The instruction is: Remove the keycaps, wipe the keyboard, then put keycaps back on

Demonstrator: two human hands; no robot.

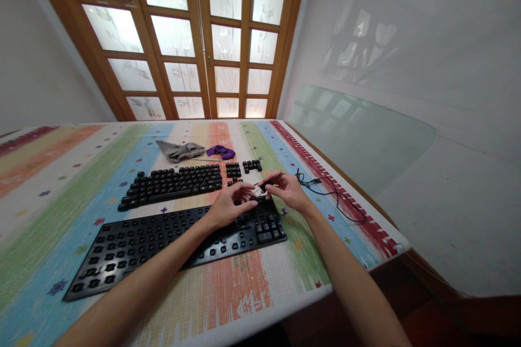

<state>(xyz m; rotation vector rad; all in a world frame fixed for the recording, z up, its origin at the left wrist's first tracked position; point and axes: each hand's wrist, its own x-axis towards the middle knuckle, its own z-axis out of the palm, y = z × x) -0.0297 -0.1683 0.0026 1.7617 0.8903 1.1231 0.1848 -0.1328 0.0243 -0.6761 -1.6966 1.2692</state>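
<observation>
A black keyboard frame [134,246] with most keycaps gone lies near the table's front edge. Behind it, removed black keycaps [175,184] are laid out in keyboard order, with two small groups [244,168] to their right. My left hand [230,206] rests on the frame's right part, fingers pinched toward the right hand. My right hand [285,187] hovers over the frame's far right corner, pinching a thin keycap puller [268,181] with a black keycap in it.
A grey cloth [179,150] and a purple cloth [220,151] lie behind the keycaps. A black cable [334,195] trails near the table's right edge [366,211]. The striped tablecloth covers the table. A wall stands close on the right, wooden doors behind.
</observation>
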